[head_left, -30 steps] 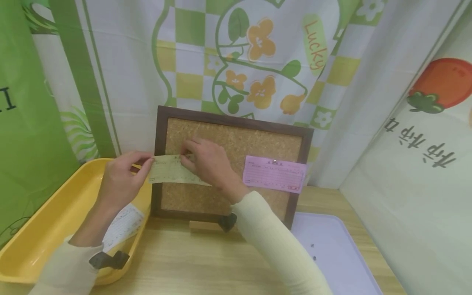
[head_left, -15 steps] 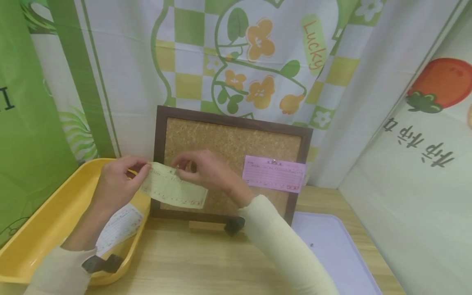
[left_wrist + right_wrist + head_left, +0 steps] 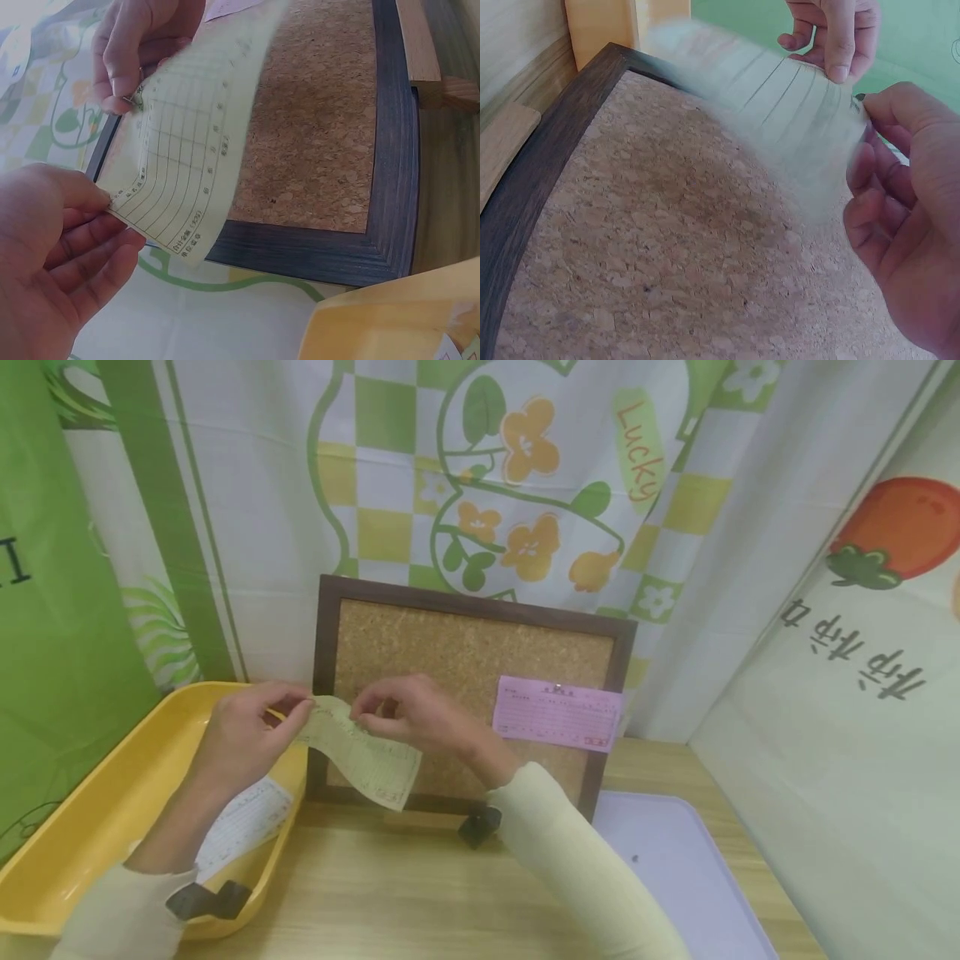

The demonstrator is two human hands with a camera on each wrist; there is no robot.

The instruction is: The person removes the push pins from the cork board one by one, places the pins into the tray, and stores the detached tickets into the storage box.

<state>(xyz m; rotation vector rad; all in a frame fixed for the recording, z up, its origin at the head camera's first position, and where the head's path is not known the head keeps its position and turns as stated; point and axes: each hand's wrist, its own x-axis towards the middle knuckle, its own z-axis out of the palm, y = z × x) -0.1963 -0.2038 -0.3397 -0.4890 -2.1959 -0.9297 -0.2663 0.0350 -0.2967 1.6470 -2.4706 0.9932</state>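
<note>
A pale yellow receipt slip (image 3: 375, 764) is held up in front of a framed corkboard (image 3: 472, 652), bent into a curve with its lower right corner hanging down. My left hand (image 3: 247, 727) pinches the slip's upper left corner between thumb and index finger. At the top edge my right hand (image 3: 416, 714) pinches a small metallic pushpin (image 3: 136, 97) against the paper. In the right wrist view the slip is blurred, and the cork shows behind it. A pink receipt slip (image 3: 555, 714) is pinned to the board's right side.
A yellow basin (image 3: 90, 827) with a white printed paper (image 3: 243, 827) in it stands at the left. On the right lies a lilac tray (image 3: 675, 835) with a small pin (image 3: 635, 858). The corkboard leans upright on the wooden table (image 3: 375, 893) before a patterned curtain.
The yellow slip has come away from the board's face and now sags and curves, its free right end swinging lower. My right hand has drawn slightly down and back with it.
</note>
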